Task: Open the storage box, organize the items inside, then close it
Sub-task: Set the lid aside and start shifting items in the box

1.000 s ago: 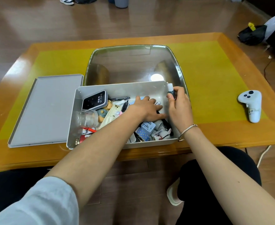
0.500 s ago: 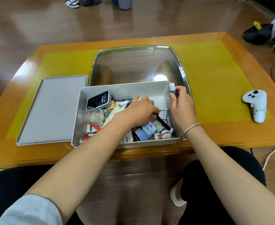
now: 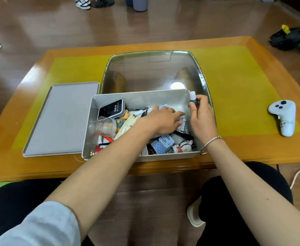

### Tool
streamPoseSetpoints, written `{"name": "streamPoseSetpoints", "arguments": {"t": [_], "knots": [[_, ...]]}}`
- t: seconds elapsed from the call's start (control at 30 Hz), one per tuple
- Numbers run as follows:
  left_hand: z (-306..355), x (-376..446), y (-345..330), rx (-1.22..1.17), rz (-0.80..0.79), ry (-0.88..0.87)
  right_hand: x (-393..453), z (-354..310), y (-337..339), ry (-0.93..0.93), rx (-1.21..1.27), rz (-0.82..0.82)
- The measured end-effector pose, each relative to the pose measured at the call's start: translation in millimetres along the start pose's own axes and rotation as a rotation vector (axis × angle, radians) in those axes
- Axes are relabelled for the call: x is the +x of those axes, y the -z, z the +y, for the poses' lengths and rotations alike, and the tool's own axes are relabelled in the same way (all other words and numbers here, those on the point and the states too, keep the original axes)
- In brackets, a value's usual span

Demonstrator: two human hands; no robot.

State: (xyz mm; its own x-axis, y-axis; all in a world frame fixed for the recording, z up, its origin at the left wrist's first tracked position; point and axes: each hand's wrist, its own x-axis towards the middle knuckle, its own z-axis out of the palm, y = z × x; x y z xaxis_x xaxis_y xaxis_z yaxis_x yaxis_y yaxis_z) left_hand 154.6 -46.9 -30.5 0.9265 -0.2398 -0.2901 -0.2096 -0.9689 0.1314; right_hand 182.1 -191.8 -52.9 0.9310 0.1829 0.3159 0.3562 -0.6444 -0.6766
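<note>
- Wooden tabletop (image 3: 225,158) with a yellow mat carries everything; the view has tilted slightly since half a second ago, while the things on it lie as before.
- Shiny metal tray (image 3: 201,75) stands behind the storage box, touching its far wall.
- Grey lid (image 3: 60,119) lies flat just left of the box, unmoved.
- Grey storage box (image 3: 163,97) sits open at the near edge, crowded with small items.
- Left hand (image 3: 163,119) has slid further right inside the box; its fingers now lie stretched out over the batteries (image 3: 183,125), where earlier they were curled.
- Right hand (image 3: 201,116) stays at the box's right far corner, fingers pinching a small dark bottle (image 3: 193,100) with a white cap.
- White controller (image 3: 283,116) rests well apart on the right.
</note>
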Motion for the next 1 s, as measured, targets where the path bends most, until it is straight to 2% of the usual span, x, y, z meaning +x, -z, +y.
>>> {"name": "streamPoseSetpoints", "arguments": {"t": [0.2, 0.4, 0.53, 0.73, 0.83, 0.93, 1.0], "knots": [[12, 22, -9, 0.115, -0.153, 0.071, 2, 1, -1, -0.017, -0.012, -0.009], [4, 9, -8, 0.134, -0.138, -0.007, 1, 0, -1, -0.008, -0.044, -0.008], [-8, 4, -6, 0.076, -0.033, -0.070, 1, 1, 0, -0.009, -0.034, -0.020], [-11, -4, -19, -0.067, -0.012, 0.084, 1, 0, -1, -0.004, -0.045, -0.029], [-8, 0, -16, 0.018, -0.060, 0.156, 1, 0, 0, -0.005, -0.053, -0.037], [-6, 1, -16, 0.076, -0.118, 0.149, 1, -1, 2, -0.002, -0.055, -0.041], [-10, -1, -18, 0.019, -0.090, 0.116, -1, -4, 3, 0.003, -0.057, -0.041]]}}
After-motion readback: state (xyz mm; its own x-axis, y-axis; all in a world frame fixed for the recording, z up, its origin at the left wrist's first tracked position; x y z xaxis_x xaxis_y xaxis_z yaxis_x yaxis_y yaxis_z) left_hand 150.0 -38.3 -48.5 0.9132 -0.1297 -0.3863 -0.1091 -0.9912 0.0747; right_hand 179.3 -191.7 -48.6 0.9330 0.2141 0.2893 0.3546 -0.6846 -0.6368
